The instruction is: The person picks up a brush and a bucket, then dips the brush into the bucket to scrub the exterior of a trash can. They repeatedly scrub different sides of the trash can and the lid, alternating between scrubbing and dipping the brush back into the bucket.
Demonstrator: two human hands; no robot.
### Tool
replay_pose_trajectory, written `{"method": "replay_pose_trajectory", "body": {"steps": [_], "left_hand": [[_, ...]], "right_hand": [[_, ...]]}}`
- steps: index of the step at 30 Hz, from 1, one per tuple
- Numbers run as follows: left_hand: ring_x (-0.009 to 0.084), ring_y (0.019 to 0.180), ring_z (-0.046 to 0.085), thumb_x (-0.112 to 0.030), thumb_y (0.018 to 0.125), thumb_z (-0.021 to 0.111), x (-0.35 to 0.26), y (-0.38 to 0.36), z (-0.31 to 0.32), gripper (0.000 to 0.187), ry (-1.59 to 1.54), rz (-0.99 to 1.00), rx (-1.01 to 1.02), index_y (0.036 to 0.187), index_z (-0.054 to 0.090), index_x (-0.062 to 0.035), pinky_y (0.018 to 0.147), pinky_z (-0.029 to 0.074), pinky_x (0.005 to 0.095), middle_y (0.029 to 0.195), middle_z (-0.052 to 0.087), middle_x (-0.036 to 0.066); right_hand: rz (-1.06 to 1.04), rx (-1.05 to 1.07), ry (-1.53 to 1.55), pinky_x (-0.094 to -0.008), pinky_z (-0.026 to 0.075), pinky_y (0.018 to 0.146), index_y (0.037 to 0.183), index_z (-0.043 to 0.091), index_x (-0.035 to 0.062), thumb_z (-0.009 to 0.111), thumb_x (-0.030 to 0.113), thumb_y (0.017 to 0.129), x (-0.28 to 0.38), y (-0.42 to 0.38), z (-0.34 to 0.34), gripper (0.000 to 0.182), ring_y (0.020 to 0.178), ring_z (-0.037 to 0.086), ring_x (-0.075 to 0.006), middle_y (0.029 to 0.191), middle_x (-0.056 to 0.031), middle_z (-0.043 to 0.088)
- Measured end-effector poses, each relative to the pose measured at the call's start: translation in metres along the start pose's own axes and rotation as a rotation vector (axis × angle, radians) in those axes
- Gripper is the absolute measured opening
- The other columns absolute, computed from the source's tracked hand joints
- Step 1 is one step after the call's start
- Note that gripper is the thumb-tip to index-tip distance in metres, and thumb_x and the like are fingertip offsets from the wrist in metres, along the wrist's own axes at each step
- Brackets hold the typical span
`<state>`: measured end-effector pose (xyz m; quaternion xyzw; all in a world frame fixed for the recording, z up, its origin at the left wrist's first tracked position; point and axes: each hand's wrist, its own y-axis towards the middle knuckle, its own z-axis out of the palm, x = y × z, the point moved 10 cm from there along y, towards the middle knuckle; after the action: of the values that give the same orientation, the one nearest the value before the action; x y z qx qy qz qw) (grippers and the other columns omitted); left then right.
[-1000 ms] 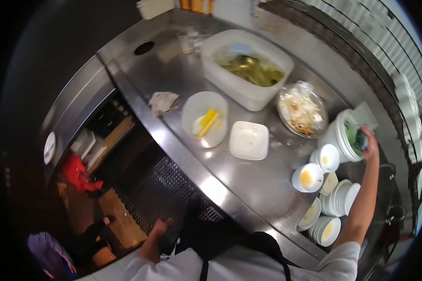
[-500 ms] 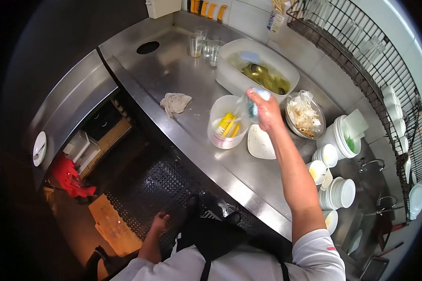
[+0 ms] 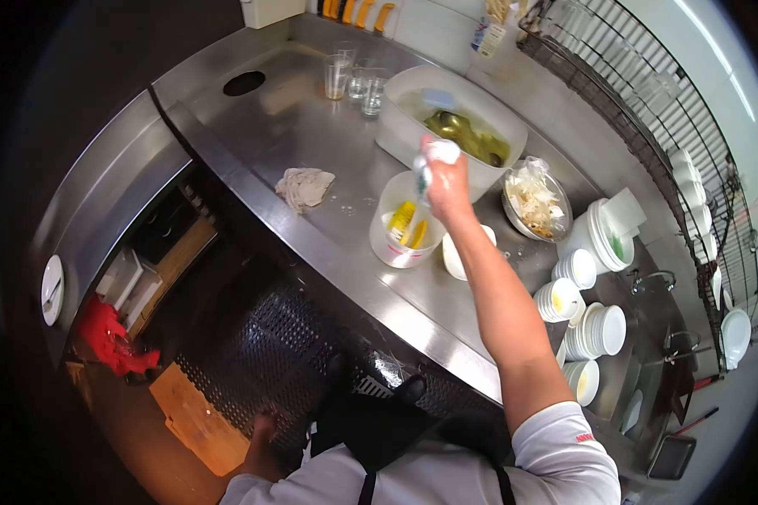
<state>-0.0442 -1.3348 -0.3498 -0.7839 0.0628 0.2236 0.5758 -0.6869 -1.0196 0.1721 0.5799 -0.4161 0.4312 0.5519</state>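
Note:
My right hand (image 3: 448, 185) is closed around a whitish plastic bottle (image 3: 423, 183) with green markings, blurred by motion. It holds the bottle tilted above a white plastic bucket (image 3: 389, 251). Inside the bucket lie several yellow-handled items (image 3: 403, 217), whose kind I cannot make out. A large translucent tub (image 3: 396, 135) of murky greenish liquid and submerged dishes stands just behind the bottle. Beneath my right wrist a white dish (image 3: 455, 257) is partly hidden. My left hand (image 3: 265, 425) hangs low over the dark floor mat, its fingers blurred and dim.
A crumpled cloth (image 3: 305, 188) lies left of the bucket, and glasses (image 3: 372, 94) stand at the back. To the right are a metal bowl of food scraps (image 3: 522, 220), a white pail (image 3: 594, 244) and stacked bowls (image 3: 598, 330). A wire rack (image 3: 632, 109) overhangs the counter.
My right hand and the bottle have moved left, more directly over the bucket. My left hand has dropped lower and left. The whole view has shifted slightly.

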Motion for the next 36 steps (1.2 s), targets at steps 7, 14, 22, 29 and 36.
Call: {"method": "replay_pose_trajectory", "body": {"steps": [7, 14, 22, 29, 36], "left_hand": [[0.0180, 0.074, 0.060, -0.014, 0.093, 0.064, -0.081, 0.032, 0.035, 0.027, -0.150, 0.261, -0.104, 0.116, 0.057, -0.0032, 0.059, 0.049, 0.0323, 0.099, 0.063, 0.009], [0.0212, 0.084, 0.061, -0.011, 0.093, 0.060, -0.040, -0.008, 0.070, 0.029, -0.201, 0.109, -0.064, 0.121, 0.056, -0.0033, 0.070, 0.052, 0.0363, 0.097, 0.063, 0.011], [0.0303, 0.101, 0.063, -0.019, 0.088, 0.066, -0.030, -0.064, 0.102, 0.041, 0.074, 0.085, -0.059, 0.124, 0.057, -0.0024, 0.086, 0.050, 0.0404, 0.113, 0.065, 0.016], [0.0251, 0.105, 0.063, -0.019, 0.086, 0.072, -0.254, -0.152, 0.068, 0.046, 0.247, 0.673, -0.571, 0.123, 0.056, 0.0017, 0.092, 0.049, 0.0359, 0.114, 0.065, 0.015], [0.0218, 0.115, 0.055, -0.011, 0.084, 0.072, -0.567, -0.257, 0.144, 0.064, 0.127, 1.223, 0.022, 0.142, 0.043, -0.0053, 0.096, 0.045, 0.0345, 0.132, 0.054, 0.012]], "right_hand": [[0.022, 0.183, -0.601, -0.0390, 0.048, 0.082, 0.107, 0.057, 0.0024, 0.073, 0.043, 0.082, 0.024, -0.012, -0.092, 0.050, 0.093, 0.061, -0.0261, 0.100, -0.0146, 0.063], [0.222, -0.478, -0.951, -0.0416, 0.044, 0.098, 0.112, 0.061, -0.0026, 0.059, 0.046, 0.083, 0.042, 0.011, -0.524, 0.057, 0.109, 0.059, -0.0411, 0.117, -0.0247, 0.061], [0.781, 0.572, -1.404, -0.0405, 0.050, 0.087, 0.101, 0.074, 0.0029, 0.066, 0.040, 0.074, -0.141, 0.004, -0.623, 0.047, 0.103, 0.066, -0.0290, 0.115, -0.0172, 0.069], [0.507, -0.081, -1.154, -0.0403, 0.051, 0.079, 0.117, 0.064, -0.0044, 0.070, 0.031, 0.067, -0.060, 0.031, -0.647, 0.062, 0.093, 0.066, -0.0275, 0.107, -0.0231, 0.068], [0.205, 0.111, 0.174, -0.0366, 0.057, 0.073, 0.136, 0.044, 0.0093, 0.064, 0.031, 0.089, 0.031, 0.034, -0.335, 0.055, 0.090, 0.067, -0.0247, 0.107, -0.0092, 0.061]]}}
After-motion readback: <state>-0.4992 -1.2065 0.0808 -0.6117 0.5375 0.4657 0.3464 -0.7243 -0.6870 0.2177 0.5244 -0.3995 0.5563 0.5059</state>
